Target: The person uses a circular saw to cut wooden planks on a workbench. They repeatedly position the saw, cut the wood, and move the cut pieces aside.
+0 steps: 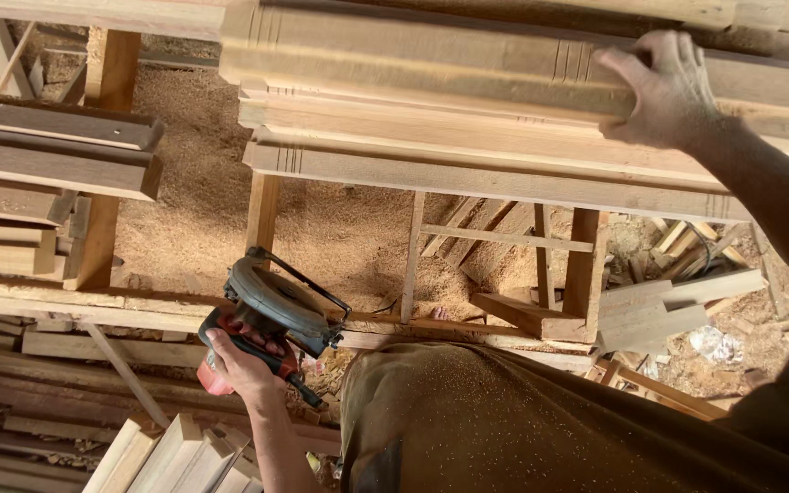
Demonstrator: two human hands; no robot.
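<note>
From the head camera we look straight down at our own two hands in a wood shop. Our left hand (239, 361) has its grip clenched around the red handle of a power saw (271, 315), held low by the hip and away from any wood, its grey guard turned up toward us. Our right hand (664, 91) reaches up and lies over the top edge of a long grooved beam (431, 59), fingers curled on it; the beam rests on other planks across a wooden trestle (504, 242), well apart from the saw. We judge this to be a handling step, steadying or shifting the beam while the tool waits, and any move with the saw would first call for a firm seat of the beam on the trestle. Sawdust (194, 183) covers the floor below. The saw's blade is hidden under the guard, its cord is hard to trace, the beam runs out of the picture at the right, and our apron (522, 420) hides what lies beneath us.
</note>
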